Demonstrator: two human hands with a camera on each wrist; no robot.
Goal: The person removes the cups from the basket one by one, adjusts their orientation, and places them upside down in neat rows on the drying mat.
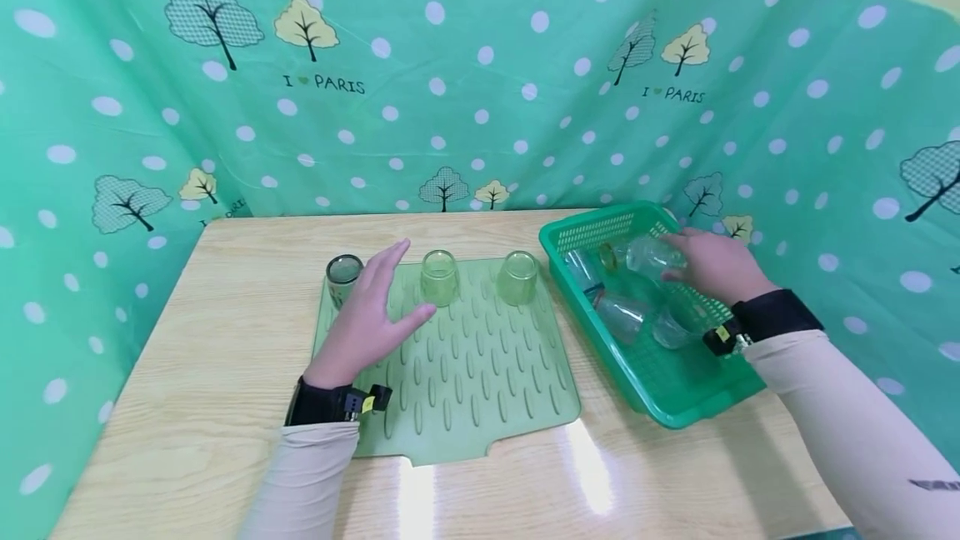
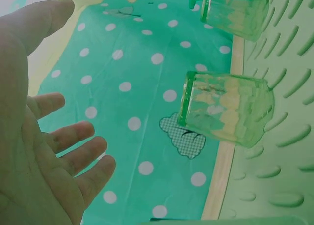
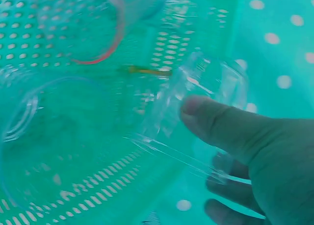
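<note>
A green ribbed drying mat [image 1: 480, 373] lies on the wooden table with three glasses upside down along its far edge: a dark-rimmed one [image 1: 343, 276], a middle one [image 1: 439, 276] [image 2: 225, 113] and a right one [image 1: 517, 277] [image 2: 236, 10]. My left hand [image 1: 375, 307] [image 2: 46, 151] hovers over the mat's left part with fingers spread, holding nothing, just left of the middle glass. My right hand [image 1: 708, 263] [image 3: 235, 146] reaches into the green basket [image 1: 678, 394] and grips a clear glass [image 1: 652, 255] [image 3: 194, 107], thumb [image 3: 216, 119] pressed on its side.
Several more clear glasses [image 1: 622, 315] lie on their sides in the basket. A green dotted cloth [image 1: 480, 90] walls the table at the back and both sides. Bare wood [image 1: 225, 340] shows left of the mat and along the front edge.
</note>
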